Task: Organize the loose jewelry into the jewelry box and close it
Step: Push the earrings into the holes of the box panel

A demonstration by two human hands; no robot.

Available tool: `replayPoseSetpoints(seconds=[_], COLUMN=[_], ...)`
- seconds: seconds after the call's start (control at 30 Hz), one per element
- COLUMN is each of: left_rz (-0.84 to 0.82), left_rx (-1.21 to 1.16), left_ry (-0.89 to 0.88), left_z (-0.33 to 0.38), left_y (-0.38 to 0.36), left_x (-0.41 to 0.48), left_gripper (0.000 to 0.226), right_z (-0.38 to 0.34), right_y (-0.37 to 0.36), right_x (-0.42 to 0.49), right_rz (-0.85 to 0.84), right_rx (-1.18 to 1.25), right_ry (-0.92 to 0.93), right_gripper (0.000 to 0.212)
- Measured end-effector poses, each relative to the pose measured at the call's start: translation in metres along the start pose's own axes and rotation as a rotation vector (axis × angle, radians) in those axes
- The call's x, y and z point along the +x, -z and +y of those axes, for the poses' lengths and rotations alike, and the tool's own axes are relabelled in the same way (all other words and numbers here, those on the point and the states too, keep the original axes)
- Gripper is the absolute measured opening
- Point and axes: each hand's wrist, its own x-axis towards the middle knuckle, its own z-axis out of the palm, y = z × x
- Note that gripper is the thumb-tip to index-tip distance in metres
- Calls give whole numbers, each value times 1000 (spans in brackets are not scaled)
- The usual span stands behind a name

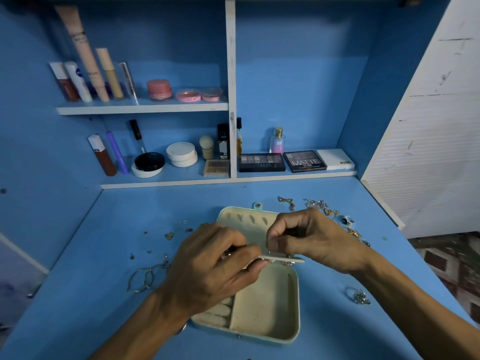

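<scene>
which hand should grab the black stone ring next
Right, probably. The ring lies on the table just beyond the right hand, which pinches a small piece at the panel of the box. The left hand grips that panel, across the box from the ring.

We saw bare desktop [78,320] near the front corners; hoops [148,279], rings [359,297] and chains [317,204] flanked the jewelry box [262,313].

Cream jewelry box [262,315] on blue table [337,268].
</scene>
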Motion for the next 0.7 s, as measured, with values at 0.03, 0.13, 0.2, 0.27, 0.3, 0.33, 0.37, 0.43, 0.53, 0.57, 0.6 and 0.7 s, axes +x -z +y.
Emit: replayPoseSetpoints(seconds=[0.03, 0.13, 0.2, 0.27, 0.3, 0.33, 0.37, 0.43, 0.53, 0.57, 0.6, 0.7], left_rz=[-2, -6, -9, -6, -5, -5, -6, -7, -11, -11, -10, -12], left_rx=[1, -10, -4, -4, -6, -7, -6, -2, 5, 3, 3, 4], left_ry=[-1, 1, 2, -1, -3, -4, -7, -11, -9, -9, -10, -10], left_z=[0, -1, -1, 0, 0, 0, 0, 0, 0, 0, 0, 0], left_y=[0, 0, 0, -1, -1, -1, -1, -1, 1, 0, 0, 0], left_x=[0, -1, -1, -1, -1, -1, -1, 0, 0, 0, -1, -2], left_gripper=[18, 18, 20, 20, 19, 18, 18, 19, 20, 20, 19, 20], right_z=[1, 1, 2, 2, 2, 2, 2, 2, 1, 0, 0, -1], right_y=[0, 1, 2, 2, 2, 2, 2, 1, 2, 2, 2, 2], right_x=[0, 0, -1, -1, -1, -1, 0, -1, 0, 0, 1, 1], right_rz=[-3, -15, -17, -16, -14, -10, -8, -15, -24, -25, -26, -39], right_rx=[-6, -12, -9, -13, -14, -14, -13, -13, -35, -51, -67, -91], right_ry=[-2, -4, -5, -9, -9, -7, -7, -9, -10, -7, -1, 6], right_gripper=[19, 21, 22, 23, 23, 22, 20, 15, 14, 14, 14, 18])
